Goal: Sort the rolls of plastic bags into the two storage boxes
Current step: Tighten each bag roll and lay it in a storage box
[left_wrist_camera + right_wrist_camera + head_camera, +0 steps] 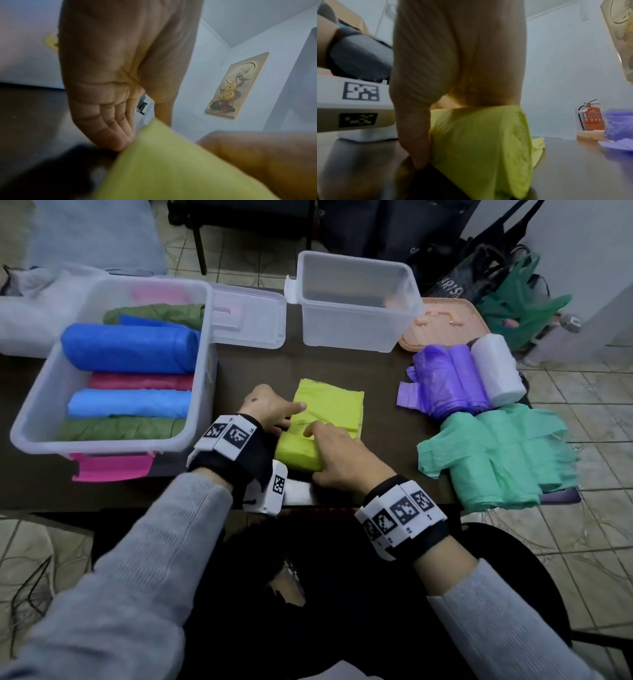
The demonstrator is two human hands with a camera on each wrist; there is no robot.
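Nearest, at the desk (246,364) front edge: right hand (337,455) curled over the rolled end of the yellow-green roll (301,451), thumb down its near side. Left hand (270,409) just beyond, fingers fairly straight, pressing the same roll's loose flat tail; that grip open, holding nothing.

Risks, as a judgement: slack tail unwinding if lifted before fully rolled; thin plastic slipping or creasing under uneven pressure; roll sitting close to the desk edge, liable to drop off.

Further right: green bags (496,453), spread and untidy, then purple roll (442,381) and white roll (496,368). Left: filled storage box (30,412) holding blue, pink and green rolls. Farthest: empty storage box (356,326).

Writing: only coded black-and-white squares on the wristbands (397,515); fire extinguisher (592,117) label too blurred to read.
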